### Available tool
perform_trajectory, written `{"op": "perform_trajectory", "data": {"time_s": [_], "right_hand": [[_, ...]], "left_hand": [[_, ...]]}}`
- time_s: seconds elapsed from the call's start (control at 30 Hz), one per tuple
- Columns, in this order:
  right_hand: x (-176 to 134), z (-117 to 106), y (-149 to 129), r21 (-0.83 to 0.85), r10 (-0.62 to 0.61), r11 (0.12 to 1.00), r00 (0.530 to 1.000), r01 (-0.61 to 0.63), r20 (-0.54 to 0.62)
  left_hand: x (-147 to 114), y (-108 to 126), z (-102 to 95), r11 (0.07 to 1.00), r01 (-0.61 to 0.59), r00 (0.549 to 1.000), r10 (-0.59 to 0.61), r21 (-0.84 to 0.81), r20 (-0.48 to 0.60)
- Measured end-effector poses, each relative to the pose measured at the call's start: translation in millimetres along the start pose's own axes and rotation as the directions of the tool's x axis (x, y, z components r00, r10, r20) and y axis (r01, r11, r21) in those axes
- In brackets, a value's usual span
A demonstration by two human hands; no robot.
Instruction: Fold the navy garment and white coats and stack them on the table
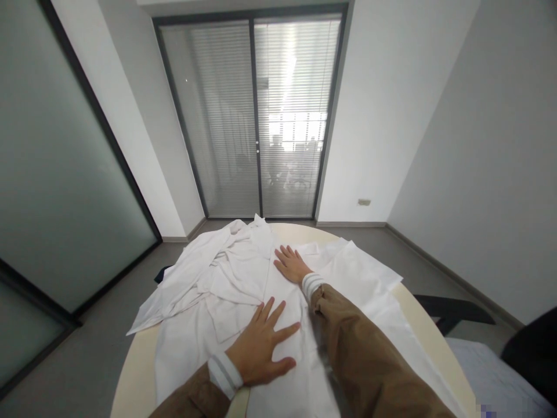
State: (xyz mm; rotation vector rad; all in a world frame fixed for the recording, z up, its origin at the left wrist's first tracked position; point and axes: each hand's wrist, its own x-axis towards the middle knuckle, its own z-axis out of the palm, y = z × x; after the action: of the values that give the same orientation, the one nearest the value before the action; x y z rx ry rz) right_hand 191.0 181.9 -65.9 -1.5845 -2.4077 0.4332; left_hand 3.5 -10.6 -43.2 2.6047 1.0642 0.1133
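A white garment, most likely a shirt or coat, lies spread over a round table with its left part bunched in folds. My left hand rests palm down on the near middle of the cloth, fingers spread. Farther out, my right hand also lies flat on the fabric with its fingers stretched. Neither hand grips anything. To the right of my right forearm the cloth is smoother and reaches close to the table's edge. My right sleeve hides part of the fabric.
The pale round table shows its bare rim at left and right. A dark chair armrest and a light cloth are at the right. Beyond the table stands a glass partition with blinds. A frosted glass panel is at the left.
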Motion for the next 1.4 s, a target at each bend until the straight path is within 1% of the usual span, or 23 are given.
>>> {"op": "perform_trajectory", "data": {"time_s": [0.13,0.2,0.27,0.33,0.37,0.47,0.53,0.57,0.63,0.7,0.77,0.83,0.93,1.0,1.07,1.13,1.2,1.3,1.4], "right_hand": [[-24,-14,11,-0.003,-0.086,0.996,0.985,0.087,-0.147],[-39,-25,21,-0.05,-0.077,0.996,0.971,0.067,-0.227],[-56,-38,36,-0.097,0.007,0.995,0.951,-0.039,-0.309],[-75,-51,53,-0.122,0.149,0.97,0.909,-0.211,-0.389],[-84,-57,62,-0.122,0.23,0.944,0.875,-0.307,-0.426],[-113,-71,87,-0.097,0.441,0.826,0.744,-0.555,-0.502],[-130,-79,100,-0.075,0.537,0.751,0.674,-0.656,-0.507],[-137,-82,105,-0.061,0.58,0.722,0.651,-0.69,-0.49],[-148,-87,113,-0.031,0.653,0.683,0.629,-0.73,-0.423],[-155,-90,120,-0.003,0.7,0.663,0.622,-0.748,-0.352],[-161,-92,125,0.02,0.718,0.66,0.623,-0.751,-0.311],[-164,-92,130,0.038,0.718,0.671,0.636,-0.741,-0.284],[-167,-91,136,0.055,0.691,0.707,0.674,-0.705,-0.261],[-168,-91,137,0.058,0.67,0.729,0.694,-0.682,-0.265],[-169,-92,136,0.06,0.653,0.743,0.704,-0.666,-0.279],[-168,-93,132,0.06,0.639,0.754,0.709,-0.655,-0.297],[-166,-95,125,0.058,0.629,0.76,0.712,-0.647,-0.313],[-160,-99,110,0.047,0.612,0.77,0.717,-0.636,-0.333],[-152,-104,86,0.028,0.588,0.786,0.734,-0.617,-0.34]], "left_hand": [[0,3,3.7,1.0,0.015,1.0,-0.015,0.006,-0.027],[0,4,6.1,0.999,0.028,0.999,-0.027,0.016,-0.039],[0,5,8.0,0.999,0.036,0.998,-0.034,0.034,-0.049],[-1,6,8.8,0.998,0.023,0.998,-0.019,0.056,-0.06],[-2,7,8.8,0.998,0.003,0.998,0.001,0.066,-0.063],[-4,14,8.0,0.992,-0.085,0.995,0.089,0.091,-0.041],[-4,21,7.9,0.989,-0.108,0.994,0.11,0.1,-0.009],[-4,25,8.2,0.989,-0.1,0.995,0.1,0.105,0.005],[-3,33,9.0,0.991,-0.061,0.998,0.058,0.121,0.023],[-1,39,9.1,0.99,-0.021,0.999,0.016,0.137,0.038],[4,43,7.0,0.99,0.006,0.998,-0.014,0.142,0.055],[12,43,2.3,0.991,0.015,0.997,-0.026,0.134,0.078],[31,41,-5.0,0.993,0.026,0.996,-0.036,0.114,0.086],[47,40,-4.7,0.994,0.052,0.997,-0.057,0.095,0.051],[62,39,2.2,0.995,0.072,0.997,-0.07,0.076,-0.025],[74,39,14.1,0.995,0.077,0.99,-0.069,0.062,-0.121],[80,38,25.9,0.996,0.077,0.981,-0.068,0.047,-0.179],[80,35,35.1,0.997,0.067,0.981,-0.062,0.025,-0.182],[79,33,34.0,0.998,0.06,0.983,-0.059,0.004,-0.176]]}}
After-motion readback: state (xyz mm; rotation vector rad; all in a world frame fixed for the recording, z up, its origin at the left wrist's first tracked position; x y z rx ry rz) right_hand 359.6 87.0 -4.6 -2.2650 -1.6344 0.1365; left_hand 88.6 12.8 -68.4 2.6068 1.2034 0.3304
